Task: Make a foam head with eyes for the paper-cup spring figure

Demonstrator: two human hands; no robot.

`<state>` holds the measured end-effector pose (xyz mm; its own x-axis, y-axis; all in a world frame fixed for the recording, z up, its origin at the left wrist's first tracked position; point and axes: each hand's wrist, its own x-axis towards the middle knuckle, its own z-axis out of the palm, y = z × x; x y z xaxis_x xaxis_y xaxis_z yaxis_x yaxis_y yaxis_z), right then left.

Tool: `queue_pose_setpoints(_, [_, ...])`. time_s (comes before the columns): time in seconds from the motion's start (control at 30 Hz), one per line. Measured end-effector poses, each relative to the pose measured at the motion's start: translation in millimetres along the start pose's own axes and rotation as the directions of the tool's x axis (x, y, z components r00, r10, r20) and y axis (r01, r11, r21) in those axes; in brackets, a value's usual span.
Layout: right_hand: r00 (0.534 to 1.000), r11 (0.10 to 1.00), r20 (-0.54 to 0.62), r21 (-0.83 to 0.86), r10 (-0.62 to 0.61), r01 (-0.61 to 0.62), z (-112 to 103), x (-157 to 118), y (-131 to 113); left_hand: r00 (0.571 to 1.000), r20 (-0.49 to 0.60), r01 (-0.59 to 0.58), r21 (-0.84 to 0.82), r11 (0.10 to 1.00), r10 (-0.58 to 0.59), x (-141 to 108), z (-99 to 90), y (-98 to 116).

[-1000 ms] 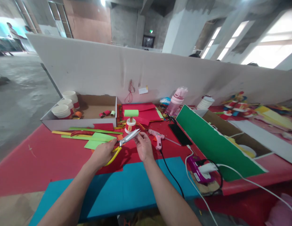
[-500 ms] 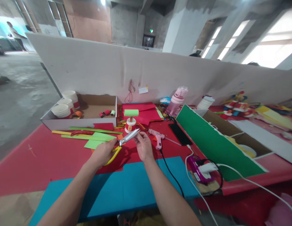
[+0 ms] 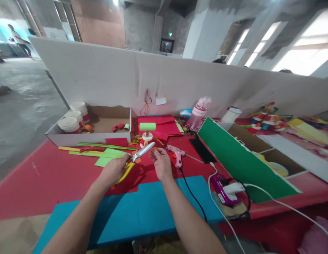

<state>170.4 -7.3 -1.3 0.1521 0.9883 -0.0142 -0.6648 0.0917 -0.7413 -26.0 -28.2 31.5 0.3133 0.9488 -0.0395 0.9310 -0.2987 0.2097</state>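
My left hand (image 3: 115,170) is closed round the yellow handles of a pair of scissors (image 3: 143,151), whose blades point up and to the right. Close to the blade tips, my right hand (image 3: 162,163) pinches a small orange piece of paper (image 3: 154,149), mostly covered by the fingers. Just beyond the blades stands a paper cup (image 3: 146,140) topped by a spring-like strip and a light green paper roll (image 3: 147,126). Light green paper (image 3: 107,157) lies beside my left hand. A pink glue gun (image 3: 177,155) rests to the right of my right hand.
At the back left, a cardboard box (image 3: 87,138) holds cups and small paper rolls. Red paper sheets (image 3: 158,123) and a pink bottle (image 3: 198,111) are behind. On the right are a black phone (image 3: 202,150), a purple power strip (image 3: 224,192) with cables and a green-sided box (image 3: 243,165).
The scissors have drawn slightly down and left, away from my right fingers. The orange piece in my right hand now shows more clearly.
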Motion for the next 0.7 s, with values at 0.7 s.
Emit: queue_pose_setpoints(0.7, [0.933, 0.351, 0.325, -0.901, 0.157, 0.255, -20, 3, 2, 0.814, -0.257, 0.546, 0.035, 0.837, -0.521, -53, -42.5, -84])
